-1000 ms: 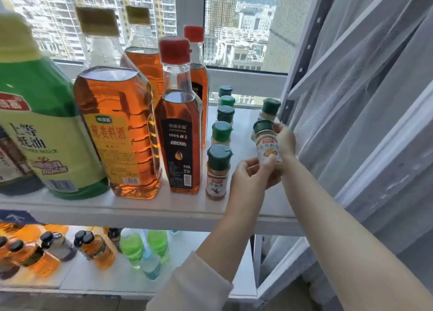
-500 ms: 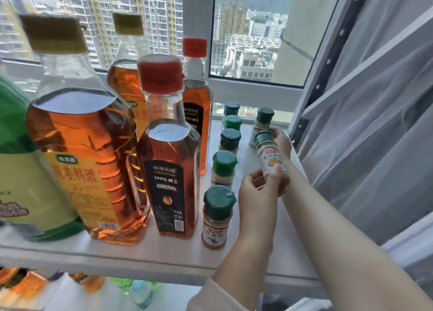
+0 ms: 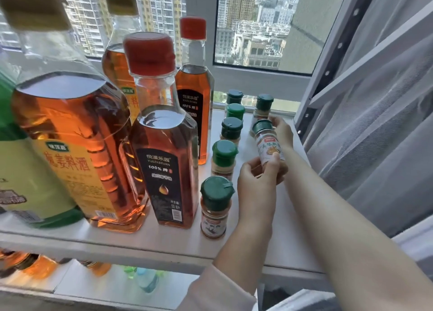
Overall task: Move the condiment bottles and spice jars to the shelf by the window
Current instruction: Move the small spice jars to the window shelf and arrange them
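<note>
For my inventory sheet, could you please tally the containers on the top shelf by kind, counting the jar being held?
Green-capped spice jars: 7, including the held jar between the left hand and right hand
Red-capped bottles: 2
Tan-capped bottles: 2
Green jug: 1
Total: 12

Daylit window (image 3: 257,80), high-rise towers (image 3: 159,6) outside, sheer white curtain (image 3: 386,123) at right
</note>
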`<state>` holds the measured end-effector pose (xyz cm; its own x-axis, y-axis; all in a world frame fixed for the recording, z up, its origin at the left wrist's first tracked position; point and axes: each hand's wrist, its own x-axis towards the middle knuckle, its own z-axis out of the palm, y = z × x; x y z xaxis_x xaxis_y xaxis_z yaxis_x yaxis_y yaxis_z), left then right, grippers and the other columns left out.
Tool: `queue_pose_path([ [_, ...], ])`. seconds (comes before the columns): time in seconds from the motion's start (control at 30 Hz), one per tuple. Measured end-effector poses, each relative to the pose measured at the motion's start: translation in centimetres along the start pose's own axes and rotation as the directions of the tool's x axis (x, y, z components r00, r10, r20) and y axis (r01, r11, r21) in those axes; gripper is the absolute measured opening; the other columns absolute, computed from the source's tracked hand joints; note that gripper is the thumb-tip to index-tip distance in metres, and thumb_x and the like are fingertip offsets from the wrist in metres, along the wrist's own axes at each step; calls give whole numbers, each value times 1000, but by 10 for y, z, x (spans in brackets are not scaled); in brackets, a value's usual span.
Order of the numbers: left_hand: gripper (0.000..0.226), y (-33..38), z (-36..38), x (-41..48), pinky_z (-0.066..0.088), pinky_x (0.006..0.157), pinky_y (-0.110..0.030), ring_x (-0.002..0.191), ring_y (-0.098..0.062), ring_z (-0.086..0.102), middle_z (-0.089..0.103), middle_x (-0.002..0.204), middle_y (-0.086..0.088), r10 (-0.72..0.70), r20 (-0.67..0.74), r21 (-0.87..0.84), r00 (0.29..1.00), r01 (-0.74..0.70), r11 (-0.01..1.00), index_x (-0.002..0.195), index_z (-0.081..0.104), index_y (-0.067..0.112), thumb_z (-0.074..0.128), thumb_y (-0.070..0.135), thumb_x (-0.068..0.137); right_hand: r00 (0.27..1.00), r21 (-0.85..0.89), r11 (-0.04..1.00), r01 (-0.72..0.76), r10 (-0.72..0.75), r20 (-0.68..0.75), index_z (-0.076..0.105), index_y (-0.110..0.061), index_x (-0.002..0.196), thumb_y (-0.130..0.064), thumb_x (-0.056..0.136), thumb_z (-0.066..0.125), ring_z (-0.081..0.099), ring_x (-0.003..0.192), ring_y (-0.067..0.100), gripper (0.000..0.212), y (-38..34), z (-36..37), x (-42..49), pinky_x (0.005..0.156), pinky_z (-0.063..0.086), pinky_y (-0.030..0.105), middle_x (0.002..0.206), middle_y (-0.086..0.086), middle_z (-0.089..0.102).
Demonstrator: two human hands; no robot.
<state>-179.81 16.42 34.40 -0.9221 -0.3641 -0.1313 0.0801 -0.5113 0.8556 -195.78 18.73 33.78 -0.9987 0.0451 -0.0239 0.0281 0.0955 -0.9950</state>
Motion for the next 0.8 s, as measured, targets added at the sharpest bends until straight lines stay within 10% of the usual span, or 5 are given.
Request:
queue_pose_path([
  [0.2,20,2,0,-4,50,69,-13,79,-7,63,64,87,4,12,-35,32,999,-11,999,107,50,17,58,22,89,988,29,999,21,-16,-151,53,-8,124,-14,87,64,60,107,21,39,-29,-38,-28,91,51,28,114,3,60],
  [0.47,16,0,3,-7,47,76,-17,92,-13,60,61,99,-2,13,-36,98,999,-10,995,104,46,22,54,18,91,984,-64,997,-31,41,172,59,-3,109,-42,69,71,61,102,25,58,-54,-62,-92,86,54,35,111,11,63],
  [0.8,21,-4,1,-3,45,69,-14,79,-8,58,63,98,-6,78,-3,213,997,-76,974,109,50,18,57,15,90,974,-37,999,-34,42,222,61,0,105,-11,80,70,66,69,14,29,-35,-63,-102,57,55,20,84,6,67],
])
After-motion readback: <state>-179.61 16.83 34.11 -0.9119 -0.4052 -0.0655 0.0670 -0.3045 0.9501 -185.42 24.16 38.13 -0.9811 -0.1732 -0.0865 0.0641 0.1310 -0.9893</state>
